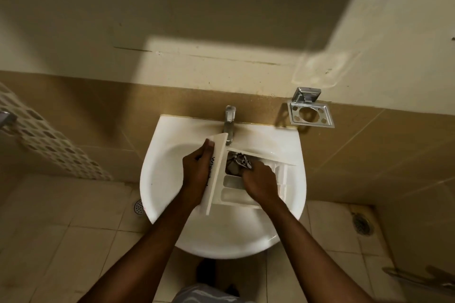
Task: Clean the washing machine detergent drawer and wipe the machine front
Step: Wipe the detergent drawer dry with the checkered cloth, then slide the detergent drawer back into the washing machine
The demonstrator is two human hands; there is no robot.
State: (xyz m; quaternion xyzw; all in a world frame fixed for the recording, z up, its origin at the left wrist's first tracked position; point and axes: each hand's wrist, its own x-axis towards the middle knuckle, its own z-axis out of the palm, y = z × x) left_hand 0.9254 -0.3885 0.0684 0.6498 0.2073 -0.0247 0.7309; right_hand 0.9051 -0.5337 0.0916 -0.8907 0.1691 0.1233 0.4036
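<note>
The white detergent drawer (234,194) is held over the white wash basin (162,179), its front panel turned to the left. My left hand (197,170) grips that front panel, thumb near its top edge. My right hand (261,183) is inside the drawer and is shut on a patterned grey-and-white cloth (242,160), pressing it into the far compartment. Several smaller compartments show below the hand. The washing machine itself is out of view.
A chrome tap (229,124) stands at the basin's back, just above the drawer. A metal soap holder (310,115) is fixed to the wall on the right. A perforated plastic basket (49,140) is at the left. Tiled floor with drains lies below.
</note>
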